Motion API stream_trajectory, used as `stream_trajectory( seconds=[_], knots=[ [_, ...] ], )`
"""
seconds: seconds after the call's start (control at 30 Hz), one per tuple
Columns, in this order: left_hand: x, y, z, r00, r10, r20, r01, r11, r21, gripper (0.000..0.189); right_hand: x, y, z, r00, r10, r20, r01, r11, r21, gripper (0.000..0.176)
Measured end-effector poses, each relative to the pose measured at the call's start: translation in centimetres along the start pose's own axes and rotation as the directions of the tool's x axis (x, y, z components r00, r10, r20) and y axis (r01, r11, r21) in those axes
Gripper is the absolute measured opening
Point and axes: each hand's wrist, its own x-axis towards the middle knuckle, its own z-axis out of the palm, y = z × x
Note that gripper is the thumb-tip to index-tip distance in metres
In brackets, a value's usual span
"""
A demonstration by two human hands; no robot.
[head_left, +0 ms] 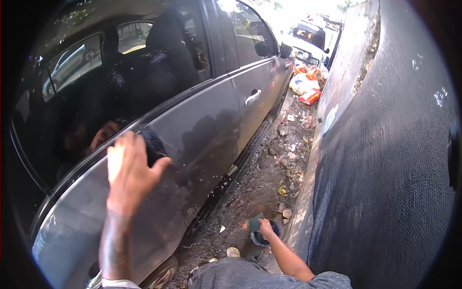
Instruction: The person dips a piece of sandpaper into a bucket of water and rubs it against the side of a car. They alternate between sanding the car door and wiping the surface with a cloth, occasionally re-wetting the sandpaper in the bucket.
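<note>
My left hand (pixel 132 168) is raised against the side of a dark grey car (pixel 207 125), just under the window edge. Its thumb is spread from the stretched fingers, and a dark patch shows on the door beside them. Low down, my right hand (pixel 265 228) grips a flat green pad (pixel 256 222) over a dark bucket (pixel 260 240). The bucket stands on the muddy ground between the car and the wall, its inside partly hidden by the hand and pad. Wet streaks and drops mark the lower door.
A wall with a dark mesh sheet (pixel 385 159) runs close along the right. The narrow strip of ground (pixel 260 173) holds mud, stones and litter. Farther ahead lie several filled bags (pixel 305 85), with a white vehicle (pixel 308 43) behind. A chrome door handle (pixel 252 97) sticks out.
</note>
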Motion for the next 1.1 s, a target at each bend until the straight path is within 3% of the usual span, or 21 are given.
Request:
stream_trajectory(
  seconds=[0.07,0.13,0.17,0.27,0.4,0.47,0.5,0.53,0.6,0.63,0.67,0.73,0.8,0.83,0.9,0.93,0.97,1.0,1.03,1.07,1.1],
  knots=[
    [0.4,-0.7,2.5,0.977,0.100,-0.191,-0.049,0.965,0.258,0.097,0.5,1.7,0.4,0.998,0.066,-0.015,-0.065,0.996,0.056,0.036],
    [0.6,-0.7,5.0,0.993,0.108,-0.040,-0.090,0.944,0.317,0.116,0.5,3.9,1.1,0.985,0.065,-0.157,-0.056,0.997,0.061,0.039],
    [1.0,-1.1,7.0,0.973,0.213,-0.085,-0.172,0.925,0.340,0.116,0.9,5.6,1.2,0.985,0.090,-0.144,-0.078,0.993,0.092,0.038],
    [4.5,-0.2,10.8,0.904,0.424,-0.046,-0.387,0.861,0.328,0.109,2.1,10.2,1.0,0.977,0.157,-0.148,-0.139,0.983,0.120,0.035],
    [11.6,4.5,14.4,0.822,0.569,0.019,-0.537,0.764,0.358,0.098,4.2,16.8,0.1,0.951,0.105,-0.290,-0.082,0.993,0.088,0.033],
    [15.4,7.5,16.3,0.800,0.600,0.026,-0.563,0.733,0.382,0.094,5.6,21.6,-1.3,0.929,-0.009,-0.371,0.015,1.000,0.015,0.031],
    [17.3,9.0,17.4,0.786,0.619,0.015,-0.579,0.727,0.370,0.093,5.1,23.2,-2.1,0.885,-0.098,-0.455,0.030,0.987,-0.156,0.032],
    [19.5,10.2,19.1,0.763,0.647,-0.015,-0.599,0.715,0.359,0.092,3.4,23.1,-2.9,0.893,-0.084,-0.443,0.025,0.990,-0.138,0.034],
    [23.0,13.6,21.5,0.659,0.745,-0.097,-0.682,0.647,0.341,0.080,-3.2,18.2,-3.7,0.853,0.088,-0.515,-0.122,0.992,-0.034,0.035],
    [24.7,15.3,22.6,0.597,0.801,-0.046,-0.729,0.565,0.387,0.073,-3.5,21.5,-3.9,0.817,0.035,-0.575,-0.038,0.999,0.007,0.035],
    [26.4,16.9,24.3,0.533,0.846,0.007,-0.767,0.480,0.426,0.068,-5.0,22.1,-3.8,0.754,0.098,-0.650,-0.040,0.994,0.103,0.035],
    [29.2,19.2,28.0,0.430,0.876,0.216,-0.879,0.351,0.324,0.050,-9.0,21.3,-4.7,0.743,0.259,-0.618,-0.042,0.938,0.343,0.029],
    [29.1,21.0,29.5,0.330,0.845,0.420,-0.939,0.247,0.240,0.043,-9.5,26.8,-4.4,0.689,0.287,-0.666,0.068,0.889,0.454,0.029],
    [28.5,21.2,29.8,0.316,0.842,0.437,-0.944,0.232,0.236,0.043,-9.4,29.0,-3.7,0.689,0.307,-0.656,0.053,0.882,0.469,0.029],
    [25.7,20.6,29.4,0.142,0.794,0.592,-0.989,0.084,0.124,0.037,-10.1,32.7,-2.3,0.656,0.301,-0.692,0.011,0.913,0.407,0.028],
    [23.7,19.9,28.6,0.104,0.778,0.619,-0.994,0.066,0.084,0.037,-10.0,33.8,-1.5,0.657,0.317,-0.684,-0.002,0.908,0.418,0.028],
    [21.4,18.7,27.6,0.066,0.760,0.647,-0.998,0.050,0.043,0.039,-10.0,34.5,-0.5,0.665,0.381,-0.642,-0.039,0.876,0.480,0.030],
    [19.0,17.3,26.8,0.040,0.731,0.681,-0.999,0.031,0.024,0.055,-10.1,34.5,0.3,0.670,0.440,-0.598,-0.073,0.841,0.536,0.032],
    [16.5,15.6,26.7,0.007,0.688,0.726,-0.999,-0.026,0.035,0.072,-10.1,32.7,0.8,0.618,0.507,-0.601,-0.216,0.844,0.491,0.031],
    [14.4,14.4,26.7,-0.042,0.626,0.778,-0.994,-0.108,0.033,0.081,-9.0,35.1,1.8,0.661,0.416,-0.625,-0.103,0.875,0.473,0.032],
    [12.9,12.7,27.7,-0.114,0.605,0.788,-0.987,-0.161,-0.019,0.083,-8.3,35.4,1.9,0.693,0.372,-0.618,-0.131,0.907,0.400,0.033]
  ],
)
